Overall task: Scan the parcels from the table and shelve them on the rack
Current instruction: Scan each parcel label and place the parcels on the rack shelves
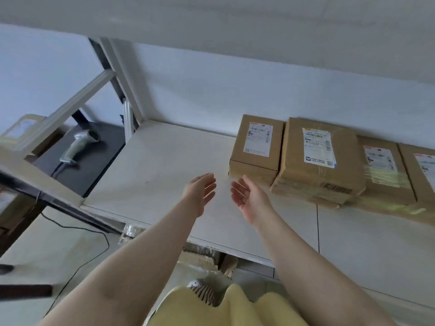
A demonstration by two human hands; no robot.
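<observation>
Because the brown cardboard parcels (256,149) lie flat, labels up, in a row along the white rack shelf (164,165), its left part stays free. Both the left hand (200,194) and right hand (247,198) hover there empty, fingers apart, while the grey handheld scanner (78,144) rests on the dark table (94,165), probably ready for the next parcel.

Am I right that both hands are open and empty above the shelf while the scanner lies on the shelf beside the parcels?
Not quite: the scanner lies on the dark table left of the rack, as the head view shows. Both hands, left and right, are open and empty.
</observation>
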